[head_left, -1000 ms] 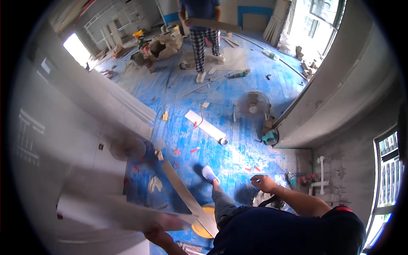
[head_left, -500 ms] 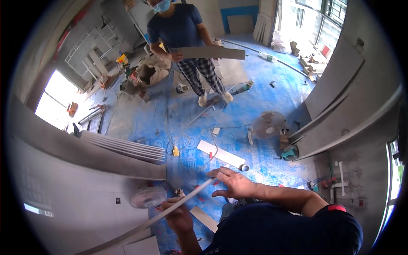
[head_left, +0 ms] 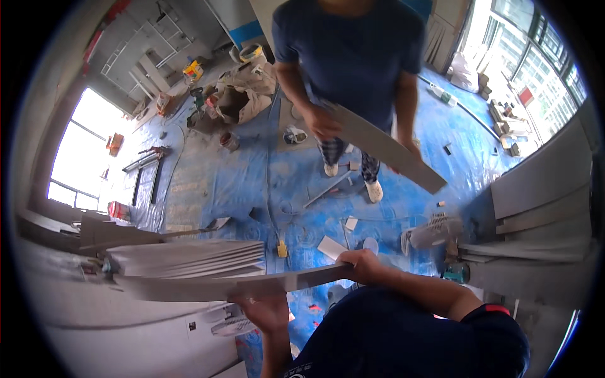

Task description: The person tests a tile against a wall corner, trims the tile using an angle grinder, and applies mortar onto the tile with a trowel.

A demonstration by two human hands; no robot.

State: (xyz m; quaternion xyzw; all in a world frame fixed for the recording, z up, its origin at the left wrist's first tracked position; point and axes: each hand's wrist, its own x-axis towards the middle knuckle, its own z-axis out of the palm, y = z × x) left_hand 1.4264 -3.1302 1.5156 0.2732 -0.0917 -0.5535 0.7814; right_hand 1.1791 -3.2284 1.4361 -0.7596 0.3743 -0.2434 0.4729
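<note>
A long, narrow grey strip, perhaps cut tile, (head_left: 201,288) runs nearly level across the view before me. My left hand (head_left: 266,310) holds its lower edge near the middle, with the fingers partly hidden behind it. At the strip's right end, my right hand (head_left: 365,264) is closed round the tip. Across from me stands a person in a dark T-shirt (head_left: 353,57), gripping another flat grey strip (head_left: 391,151) in both hands; it slants down to the right. Behind my strip, a stack of pale panels (head_left: 189,257) lies on a ledge on the left.
Blue printed sheeting (head_left: 302,233) covers the floor. A fan (head_left: 435,232) stands to the right, near leaning grey boards (head_left: 542,195). A white offcut (head_left: 330,247) lies ahead of my right hand. Farther back are an open sack (head_left: 242,101) and a paint-stained bucket (head_left: 295,134).
My strip has swung from a steep diagonal to nearly level, its left end rising toward the panel stack. The other person has come closer, and their strip has tilted. My view has shifted.
</note>
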